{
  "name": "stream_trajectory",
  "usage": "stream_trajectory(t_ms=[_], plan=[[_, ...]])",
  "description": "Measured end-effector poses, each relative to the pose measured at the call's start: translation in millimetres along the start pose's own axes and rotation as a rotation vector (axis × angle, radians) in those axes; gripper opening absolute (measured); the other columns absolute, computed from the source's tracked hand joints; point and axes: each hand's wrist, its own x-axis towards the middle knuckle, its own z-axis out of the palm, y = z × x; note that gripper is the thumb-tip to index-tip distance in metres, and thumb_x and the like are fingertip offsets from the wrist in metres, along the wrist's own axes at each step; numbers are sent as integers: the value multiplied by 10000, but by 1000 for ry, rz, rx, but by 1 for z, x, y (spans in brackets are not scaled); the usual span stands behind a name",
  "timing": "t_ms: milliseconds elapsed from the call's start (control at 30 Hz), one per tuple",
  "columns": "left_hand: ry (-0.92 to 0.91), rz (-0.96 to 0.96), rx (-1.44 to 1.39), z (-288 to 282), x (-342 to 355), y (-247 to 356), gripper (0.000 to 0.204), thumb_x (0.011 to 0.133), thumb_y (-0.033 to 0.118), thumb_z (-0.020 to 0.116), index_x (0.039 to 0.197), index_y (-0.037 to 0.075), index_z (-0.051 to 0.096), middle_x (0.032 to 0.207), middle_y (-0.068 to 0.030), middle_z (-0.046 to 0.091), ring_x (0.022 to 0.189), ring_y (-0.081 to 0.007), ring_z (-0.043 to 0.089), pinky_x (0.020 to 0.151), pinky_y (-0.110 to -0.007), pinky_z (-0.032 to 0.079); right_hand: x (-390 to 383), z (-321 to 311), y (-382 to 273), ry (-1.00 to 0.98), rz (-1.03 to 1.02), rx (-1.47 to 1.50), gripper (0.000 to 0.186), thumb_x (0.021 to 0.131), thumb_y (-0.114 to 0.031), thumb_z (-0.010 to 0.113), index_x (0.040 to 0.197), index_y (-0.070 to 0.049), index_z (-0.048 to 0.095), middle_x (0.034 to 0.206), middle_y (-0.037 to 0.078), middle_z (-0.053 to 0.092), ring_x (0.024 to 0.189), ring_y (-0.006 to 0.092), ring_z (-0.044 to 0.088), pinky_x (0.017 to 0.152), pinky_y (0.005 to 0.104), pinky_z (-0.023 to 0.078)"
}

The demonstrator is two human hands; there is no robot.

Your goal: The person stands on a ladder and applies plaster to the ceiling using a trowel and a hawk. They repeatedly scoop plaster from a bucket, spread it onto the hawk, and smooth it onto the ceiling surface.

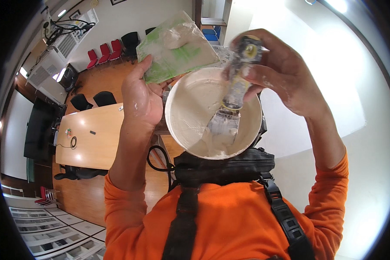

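Observation:
My left hand [145, 97] holds up a flat, green rectangular board [160, 65] by its near edge, thumb on top. A lump of off-white paste [175, 39] sits on the board, whose surface is smeared with the same stuff. In my right hand [275, 71] is a putty knife [234, 93], gripped by its caked grey-and-yellow handle. The knife points down, its coated blade inside a round white bucket [171, 125] of pale paste. The bucket stands close in front of my body, to the right of my left hand. Paste spots mark both hands.
A black bag [225, 167] is strapped to my front, just below the bucket. Off to the left stand a long wooden table [89, 147], black chairs [104, 99] and red chairs [105, 52]. A pale wall [333, 86] rises on the right.

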Motion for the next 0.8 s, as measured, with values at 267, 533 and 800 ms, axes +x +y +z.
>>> stream_trajectory(t_ms=[267,533,800], plan=[[98,-27,78,-5,-2,-13,365,905,182,558,1204,-19,498,1141,-168,606,1005,-290,618,894,-405,505,-36,-26,3,246,286,-95,372,856,-189,669,1132,7,516,915,102,598,831,170,665,649,275,613],[129,3,74,-2,-4,-16,338,902,156,557,1191,-13,516,1153,-144,589,1037,-266,602,946,-388,474,-44,-23,19,248,304,42,377,887,-201,666,1137,39,518,950,118,608,883,188,655,699,284,611],[138,20,75,0,-6,-18,401,889,187,584,1220,-27,507,1133,-167,613,1003,-281,631,925,-391,501,-32,0,12,233,265,67,422,862,-207,677,1161,41,512,928,119,609,814,178,674,665,263,620]])
